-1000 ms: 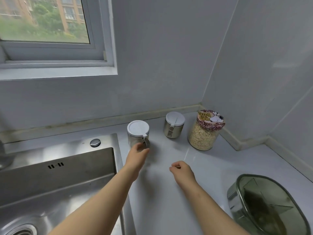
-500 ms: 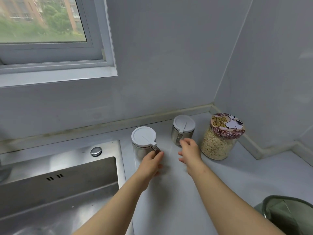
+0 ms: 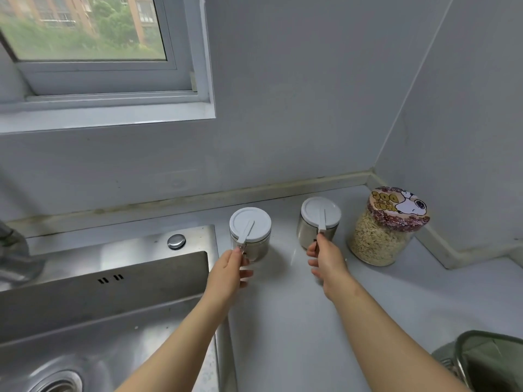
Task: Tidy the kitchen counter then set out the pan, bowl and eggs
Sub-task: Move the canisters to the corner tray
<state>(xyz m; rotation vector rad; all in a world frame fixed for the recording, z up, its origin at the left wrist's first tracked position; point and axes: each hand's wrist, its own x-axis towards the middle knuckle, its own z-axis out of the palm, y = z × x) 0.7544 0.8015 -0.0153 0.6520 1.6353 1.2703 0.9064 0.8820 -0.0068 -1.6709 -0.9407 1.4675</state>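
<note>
Two small steel canisters with white lids stand upright on the white counter [image 3: 297, 321] near the back wall. My left hand [image 3: 229, 271] pinches the spoon handle that sticks out at the front of the left canister [image 3: 250, 233]. My right hand [image 3: 325, 260] pinches the same kind of handle on the right canister [image 3: 319, 220]. No pan, bowl or eggs show in this view.
A glass jar of oats [image 3: 387, 230] with a cartoon lid stands in the back right corner. The steel sink [image 3: 99, 304] lies to the left, a faucet [image 3: 14, 250] at its far left. A green-rimmed container [image 3: 486, 360] sits at the bottom right.
My right hand has moved forward from the bare counter to the right canister and taken its handle. My left hand has stayed at the left canister's handle. The view has shifted closer.
</note>
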